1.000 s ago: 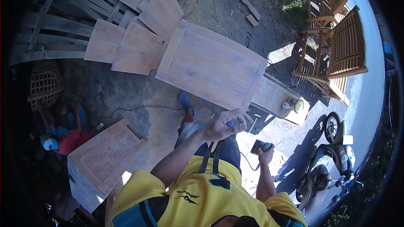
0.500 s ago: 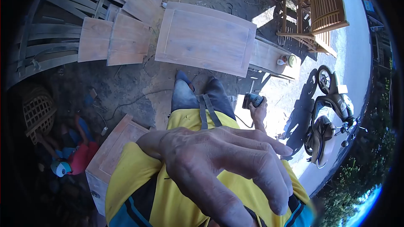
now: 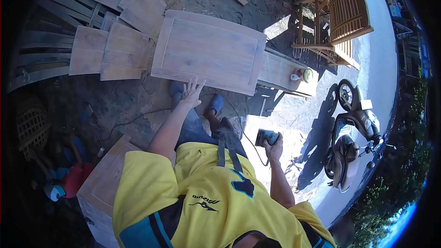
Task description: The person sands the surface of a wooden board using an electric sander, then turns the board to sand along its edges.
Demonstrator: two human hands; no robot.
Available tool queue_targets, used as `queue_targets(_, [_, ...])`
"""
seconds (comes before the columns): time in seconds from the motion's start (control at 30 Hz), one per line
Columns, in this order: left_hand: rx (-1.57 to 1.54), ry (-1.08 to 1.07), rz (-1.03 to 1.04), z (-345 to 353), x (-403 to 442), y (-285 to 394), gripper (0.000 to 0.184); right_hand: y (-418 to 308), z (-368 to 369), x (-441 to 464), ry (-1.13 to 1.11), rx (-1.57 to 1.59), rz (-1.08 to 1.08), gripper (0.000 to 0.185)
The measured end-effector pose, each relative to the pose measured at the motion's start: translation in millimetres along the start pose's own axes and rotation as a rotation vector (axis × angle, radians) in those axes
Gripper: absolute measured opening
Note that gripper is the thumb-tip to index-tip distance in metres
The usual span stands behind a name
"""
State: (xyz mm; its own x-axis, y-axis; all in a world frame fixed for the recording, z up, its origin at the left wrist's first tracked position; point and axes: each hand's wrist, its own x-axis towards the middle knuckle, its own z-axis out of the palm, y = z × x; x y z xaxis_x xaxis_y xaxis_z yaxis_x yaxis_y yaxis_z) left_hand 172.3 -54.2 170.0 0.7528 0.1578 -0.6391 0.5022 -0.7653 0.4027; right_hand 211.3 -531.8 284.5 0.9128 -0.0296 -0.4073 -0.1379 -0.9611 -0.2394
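Left hand (image 3: 191, 94): moved since half a second ago, when it loomed close to the camera; you now have it down by the near edge of the panel (image 3: 209, 50).
Panel: ahead of you, long axis running left to right across your front, right end slightly nearer you.
Left fingers: spread, nothing held; contact with the panel edge cannot be confirmed.
Right hand (image 3: 274, 148): clenched around the sander (image 3: 266, 136), out to the right of your knees.
Sander to panel: panel lies ahead and leftward of your right grip, well apart; your left hand is the nearer.
Bench (image 3: 278, 70): projects past the panel's right end, carrying a tub (image 3: 307, 75).
Boards (image 3: 124, 55): fanned out beside the panel's left end.
Cabinet (image 3: 105, 172): beside your left sleeve; a co-worker (image 3: 77, 180) in red is low down beyond it.
Far right: slatted chairs (image 3: 351, 11) and a parked motorcycle (image 3: 356, 133).
Unchanged: sander stays in your right hand, off the panel, as in both earlier views.
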Motion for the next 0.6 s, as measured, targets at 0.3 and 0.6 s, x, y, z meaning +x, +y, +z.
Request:
queue_targets(0.3, [0.57,0.405,0.012,115.8,132.3,-63.2,0.082,40.2,5.5,-23.3,0.023,-0.018,0.104,0.093])
queue_targets(0.6, [0.5,0.574,0.178,107.0,137.9,-63.7,0.074,18.0,12.1,-17.8,-0.077,-0.074,0.165,0.092])
